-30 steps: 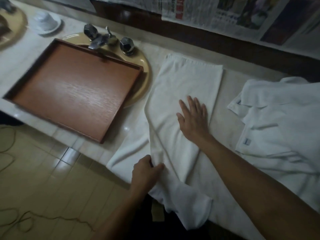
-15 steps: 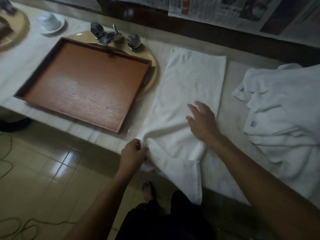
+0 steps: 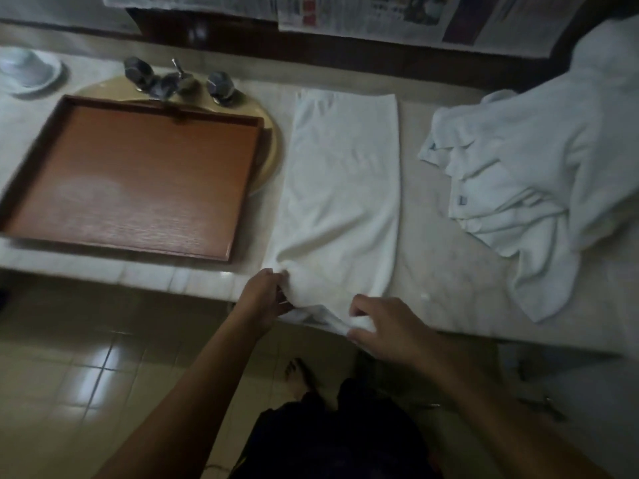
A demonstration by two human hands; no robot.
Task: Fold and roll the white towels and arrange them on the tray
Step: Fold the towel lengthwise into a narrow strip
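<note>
Currently: folded white towel (image 3: 342, 188) lies lengthwise mid-countertop (image 3: 449, 264), from near the back edge to the front edge. Left hand (image 3: 266, 299) pinches its near-left corner, fingers curled into the cloth. Right hand (image 3: 387, 330) grips the near-right corner, bunched at the front edge. Wooden tray (image 3: 138, 181) sits just left of the towel, partly over the sink basin (image 3: 269, 146). Loose towel pile (image 3: 518, 167) toward the right end.

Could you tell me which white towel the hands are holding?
The long towel flat beside the tray; left hand and right hand grip its near end. Other towels lie heaped on the right.
</note>
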